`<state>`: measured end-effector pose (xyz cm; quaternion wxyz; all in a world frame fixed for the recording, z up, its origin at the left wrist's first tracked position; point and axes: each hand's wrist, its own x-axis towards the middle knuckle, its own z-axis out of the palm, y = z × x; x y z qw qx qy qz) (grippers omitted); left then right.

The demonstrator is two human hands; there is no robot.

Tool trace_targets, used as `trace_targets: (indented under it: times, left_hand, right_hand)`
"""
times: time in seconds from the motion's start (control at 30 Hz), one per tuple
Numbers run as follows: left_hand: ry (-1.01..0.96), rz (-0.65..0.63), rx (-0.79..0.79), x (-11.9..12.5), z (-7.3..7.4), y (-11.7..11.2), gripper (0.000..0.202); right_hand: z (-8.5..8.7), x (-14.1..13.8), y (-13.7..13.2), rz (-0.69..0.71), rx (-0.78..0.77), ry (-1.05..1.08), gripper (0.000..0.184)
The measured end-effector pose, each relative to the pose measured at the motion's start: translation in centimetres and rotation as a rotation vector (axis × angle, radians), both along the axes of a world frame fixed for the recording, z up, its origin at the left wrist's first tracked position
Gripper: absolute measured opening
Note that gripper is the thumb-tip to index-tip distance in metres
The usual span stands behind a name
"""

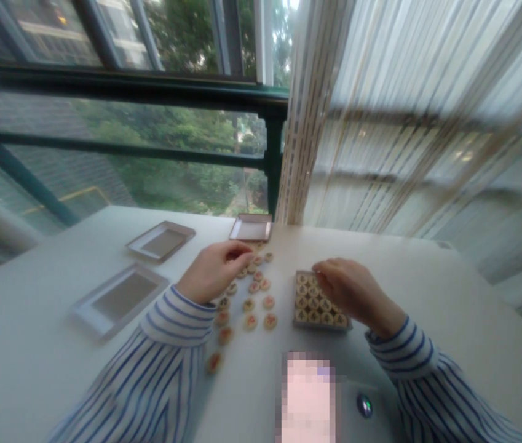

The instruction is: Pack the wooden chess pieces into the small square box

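Loose round Chinese chess pieces (268, 301) with red or dark marks are scattered over the middle of the white table. Above the far part of them is my left hand (214, 267), thumb and fingers pinched together; whatever is between the tips is too small to make out. To the right stands a shallow square box (323, 326) with dark-marked pieces (315, 303) laid in rows. My right hand (350, 289) hangs over the box's right side, fingers together and bent down, covering part of the rows. What its fingertips hold, if anything, is hidden.
Two shallow trays or lids (162, 240), (120, 298) lie on the table's left, and another open tray (251, 227) at the far edge. A pixelated upright shape (309, 397) and a small dark oval object (364, 405) are near the front. String curtains (307, 123) hang behind.
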<state>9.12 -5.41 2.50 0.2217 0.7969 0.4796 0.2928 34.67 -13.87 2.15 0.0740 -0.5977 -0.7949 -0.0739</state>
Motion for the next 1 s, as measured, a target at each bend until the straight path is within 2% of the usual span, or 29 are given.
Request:
trace_targets:
  times: [0.23, 0.4, 0.57, 0.8, 0.9, 1.0]
  left_hand:
    - [-0.014, 0.063, -0.006, -3.0, -1.9, 0.6, 0.035]
    - [0.001, 0.089, 0.010, -4.1, -1.8, 0.7, 0.035]
    - [0.121, 0.083, 0.076, -3.7, -1.7, 0.4, 0.031]
    - [0.271, -0.006, 0.246, -3.0, -4.9, 1.0, 0.026]
    - [0.309, 0.012, 0.312, -2.9, -5.9, 1.0, 0.026]
    - [0.338, 0.053, 0.331, -2.7, -6.4, 0.9, 0.025]
  right_hand:
    - [-0.1, -0.5, -0.2, 0.033, -0.022, 0.035, 0.026]
    - [-0.1, -0.8, -0.3, 0.041, -0.039, 0.109, 0.023]
    - [-0.2, -1.8, 0.3, 0.077, -0.057, 0.119, 0.022]
    - [0.1, -3.6, 2.1, 0.141, -0.085, 0.037, 0.023]
    - [0.2, -4.5, 2.7, 0.157, -0.097, 0.030, 0.024]
    - [0.2, -5.3, 3.2, 0.169, -0.114, 0.021, 0.024]
